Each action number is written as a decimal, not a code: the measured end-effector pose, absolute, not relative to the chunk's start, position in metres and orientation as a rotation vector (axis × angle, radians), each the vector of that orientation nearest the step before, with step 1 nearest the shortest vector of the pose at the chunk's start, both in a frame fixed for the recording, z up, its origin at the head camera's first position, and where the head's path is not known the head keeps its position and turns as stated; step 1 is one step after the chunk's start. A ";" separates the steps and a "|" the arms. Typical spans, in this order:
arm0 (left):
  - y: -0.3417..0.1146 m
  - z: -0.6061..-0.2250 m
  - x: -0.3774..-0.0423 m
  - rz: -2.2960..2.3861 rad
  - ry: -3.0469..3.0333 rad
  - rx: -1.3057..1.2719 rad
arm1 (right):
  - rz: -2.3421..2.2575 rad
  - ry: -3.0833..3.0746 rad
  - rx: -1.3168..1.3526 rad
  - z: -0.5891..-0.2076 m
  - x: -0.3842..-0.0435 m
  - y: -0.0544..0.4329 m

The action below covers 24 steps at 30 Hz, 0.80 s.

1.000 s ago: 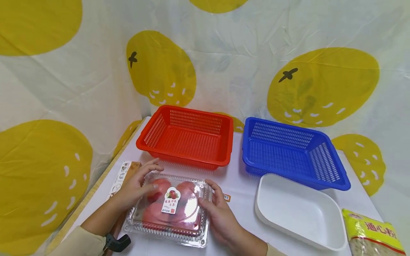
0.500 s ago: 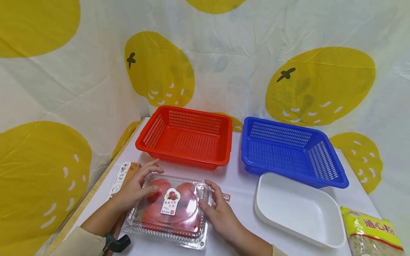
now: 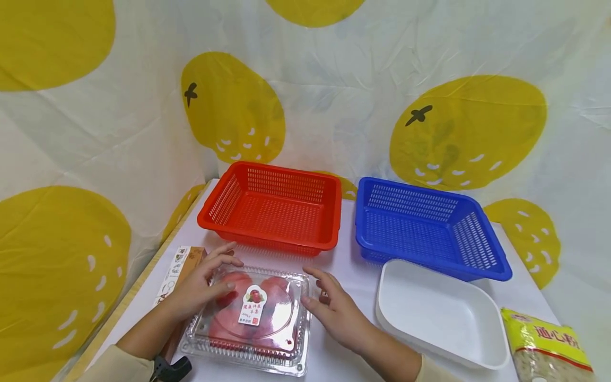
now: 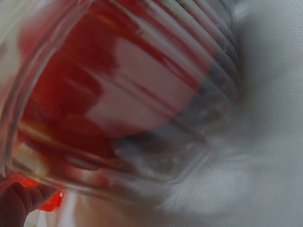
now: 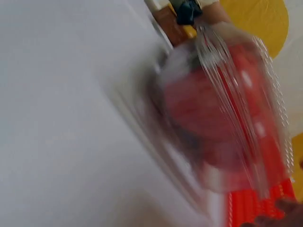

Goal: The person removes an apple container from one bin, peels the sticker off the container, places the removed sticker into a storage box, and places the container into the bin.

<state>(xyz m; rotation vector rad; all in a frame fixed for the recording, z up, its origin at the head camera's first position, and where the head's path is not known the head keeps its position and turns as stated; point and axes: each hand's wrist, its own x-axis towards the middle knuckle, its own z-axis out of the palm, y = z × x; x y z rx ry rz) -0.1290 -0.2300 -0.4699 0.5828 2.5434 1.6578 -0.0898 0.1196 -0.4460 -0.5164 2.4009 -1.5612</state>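
A clear plastic clamshell box of red apples [image 3: 274,334], with a white label on its lid, lies on the white-covered table. At its left side is my left hand [image 3: 202,286], fingers spread loosely at the back left corner and thumb over the lid. My right hand [image 3: 336,313] hovers just off the box's right edge, its fingers loosely bent with nothing in them. The left wrist view has the apples [image 4: 75,80] close up through the ridged plastic wall. In the right wrist view the box [image 5: 213,113] is blurred, with my right fingertips [image 5: 289,205] at the lower right corner.
A red basket [image 3: 281,241] and a blue basket [image 3: 363,233] stand along the back. To the right are a white tray [image 3: 382,305] and a yellow bag of macaroni [image 3: 549,339]. A brown and white carton [image 3: 186,265] lies left of the box, partly behind my left arm.
My right hand has come away from the box's right edge, moving slightly right. The left hand and the box stay nearly the same, while the head view shifts a little.
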 end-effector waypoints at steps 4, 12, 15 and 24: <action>-0.230 -0.470 -0.129 1.657 2.537 0.589 | -1.363 2.462 -0.834 -0.437 -0.101 0.123; -0.231 -0.472 -0.129 1.662 2.540 0.632 | -1.040 2.428 -1.279 -0.424 -0.116 0.103; -0.232 -0.473 -0.129 1.651 2.545 0.615 | -0.994 2.439 -1.344 -0.421 -0.121 0.093; -0.231 -0.472 -0.129 1.608 2.572 0.627 | -0.914 2.454 -1.407 -0.416 -0.133 0.072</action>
